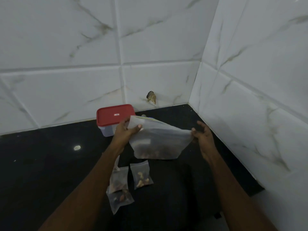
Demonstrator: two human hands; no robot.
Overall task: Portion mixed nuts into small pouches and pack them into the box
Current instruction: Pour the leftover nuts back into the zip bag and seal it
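Note:
A large frosted zip bag (160,140) with mixed nuts in its bottom hangs above the black counter. My left hand (126,130) pinches its top left corner. My right hand (202,135) pinches its right corner. Below it three small pouches of nuts lie on the counter: one on the right (141,175), one on the left (118,180) and one in front (119,200). A clear plastic box with a red lid (115,115) stands closed behind my left hand, against the wall.
The black counter (50,164) meets white marble-look tiled walls at the back and on the right, forming a corner. A chipped hole (151,97) shows in the back wall tile. A light reflection (77,147) shines on the counter at left.

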